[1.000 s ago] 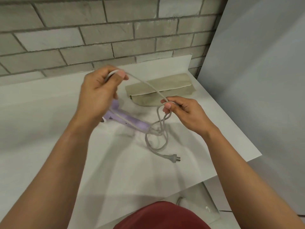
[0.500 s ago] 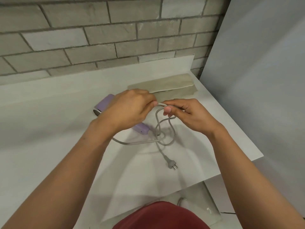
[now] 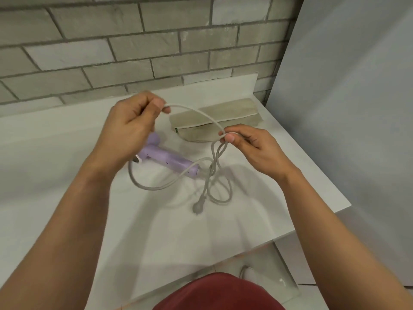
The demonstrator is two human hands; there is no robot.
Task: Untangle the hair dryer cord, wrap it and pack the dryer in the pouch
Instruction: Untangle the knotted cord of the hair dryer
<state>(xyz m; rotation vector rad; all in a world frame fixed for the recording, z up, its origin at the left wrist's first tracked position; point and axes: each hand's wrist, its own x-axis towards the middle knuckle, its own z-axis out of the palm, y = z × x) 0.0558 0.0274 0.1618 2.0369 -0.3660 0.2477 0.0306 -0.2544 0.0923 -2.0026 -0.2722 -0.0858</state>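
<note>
- The left hand (image 3: 131,128) is raised above the counter (image 3: 55,153), its fingers curled, with the thumb and forefinger pinching the cord (image 3: 201,111) at the fingertips.
- The right hand (image 3: 252,146) is level with it and well apart from it, thumb and forefinger pressed together on the same cord; the other fingers are bent loosely behind.
- Between the two hands the cord runs in a raised arc that passes in front of the pouch (image 3: 237,113).
- Below the right hand's pinch hang several strands of cord, close together and crossing one another (how many loops is hard to tell, since they overlap and blur).
- The lowest loop lies on the counter, and the plug (image 3: 197,206) rests just beside it, nearer the person.
- Another stretch of cord sweeps from under the left hand in a wide curve across the counter toward the hanging strands.
- The dryer (image 3: 167,161), pale purple, lies on its side on the counter below the left hand, which hides part of its head; its handle end points toward the hanging strands.
- The pouch, beige and flat, lies on the counter at the back, near the brick wall (image 3: 111,52), with its zipped edge toward the person.
- A grey panel (image 3: 346,108) stands at the right.
- A red garment (image 3: 219,291) shows at the bottom edge.
</note>
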